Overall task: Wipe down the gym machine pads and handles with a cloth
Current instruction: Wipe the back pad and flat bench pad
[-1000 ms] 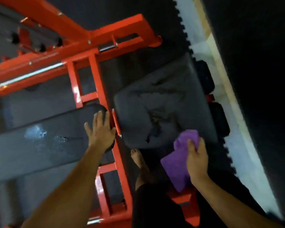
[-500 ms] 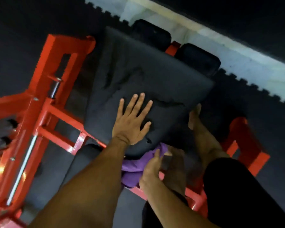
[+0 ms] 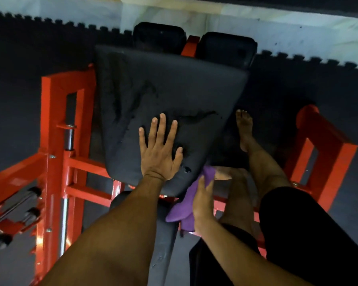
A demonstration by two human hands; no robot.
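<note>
A worn black seat pad (image 3: 170,87) of the red gym machine fills the middle of the view. My left hand (image 3: 159,151) lies flat on its near part, fingers spread and straight. My right hand (image 3: 202,201) grips a purple cloth (image 3: 182,209) against the pad's near right edge, just right of the left wrist. Part of the cloth hangs below the hand. A second, longer black pad (image 3: 161,240) runs under my left forearm, mostly hidden.
The red steel frame (image 3: 56,129) stands to the left with chrome rods (image 3: 15,205), and another red upright (image 3: 327,153) to the right. Two black roller pads (image 3: 225,48) sit behind the seat. My bare feet (image 3: 244,129) stand on the dark rubber floor.
Over the last second my left hand left the long pad and came to lie flat on the seat pad. The view swung round. The right hand holds the cloth at the pad's near edge.
</note>
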